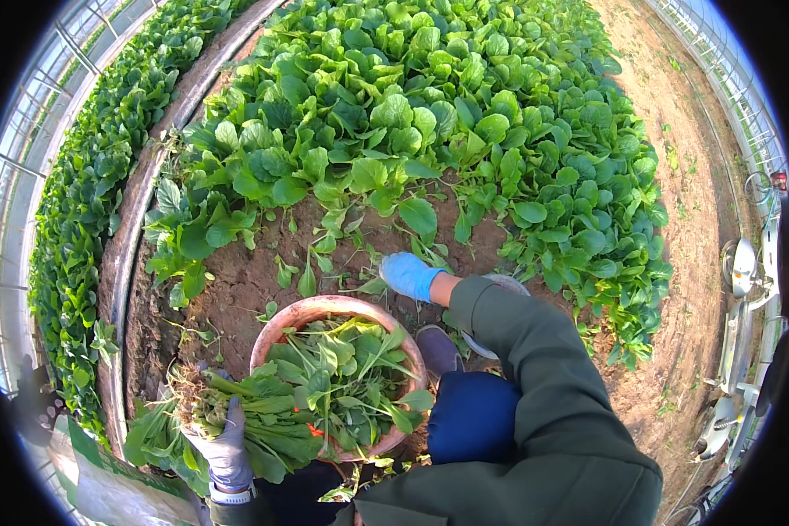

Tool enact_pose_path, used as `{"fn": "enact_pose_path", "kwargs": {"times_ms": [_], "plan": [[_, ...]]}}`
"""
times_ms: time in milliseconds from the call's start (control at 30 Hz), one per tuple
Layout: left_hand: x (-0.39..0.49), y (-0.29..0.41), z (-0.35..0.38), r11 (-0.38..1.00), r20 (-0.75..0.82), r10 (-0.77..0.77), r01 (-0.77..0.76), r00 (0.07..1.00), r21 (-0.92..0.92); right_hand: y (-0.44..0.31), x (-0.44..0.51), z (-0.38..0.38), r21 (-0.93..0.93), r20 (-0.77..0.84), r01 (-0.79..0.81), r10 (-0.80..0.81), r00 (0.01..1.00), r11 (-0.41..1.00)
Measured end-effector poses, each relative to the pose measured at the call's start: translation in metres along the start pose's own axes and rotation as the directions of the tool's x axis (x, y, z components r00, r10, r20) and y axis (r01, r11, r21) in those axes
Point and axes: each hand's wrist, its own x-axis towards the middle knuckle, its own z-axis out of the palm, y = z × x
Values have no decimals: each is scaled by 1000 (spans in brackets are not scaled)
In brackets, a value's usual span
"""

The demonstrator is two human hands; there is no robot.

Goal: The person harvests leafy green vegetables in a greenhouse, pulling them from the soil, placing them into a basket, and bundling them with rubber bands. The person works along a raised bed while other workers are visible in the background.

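My left hand [223, 440], in a pale grey glove with a watch at the wrist, is closed round a bunch of leafy greens [269, 421] with roots and soil at its left end. A round pinkish plastic tub [409, 348] stands right of it, filled with loose green leaves [342, 368]. My right hand [409, 276], in a blue glove, is over the soil beyond the tub, near small cut leaves. Its fingertips are turned away, and whether they hold anything cannot be told.
A dense bed of leafy greens [394, 112] spreads ahead. A shoe [439, 350] and a partly hidden pale round container [503, 284] are beside the tub. More plants [79, 250] grow left of an edging strip [128, 230]. A printed bag [118, 486] lies lower left.
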Motion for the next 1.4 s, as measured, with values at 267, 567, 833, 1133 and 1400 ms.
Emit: {"fn": "enact_pose_path", "kwargs": {"times_ms": [267,567,833,1133,1400], "plan": [[9,-3,5,993,63,-70,64,996,100,55,128,11,-389,270,98,12,963,916],[17,1,-1,961,104,-244,226,964,161,111,171,63,-662,418,-60,435,797,747],[21,-4,-15,940,238,-64,-22,969,342,118,161,71,-667,475,-95,520,710,739],[3,25,-13,896,225,-21,-82,974,437,98,121,53,-409,391,-519,658,643,751],[-26,65,-30,799,250,345,-423,905,427,42,79,-64,411,-3,-337,371,929,847]]}}
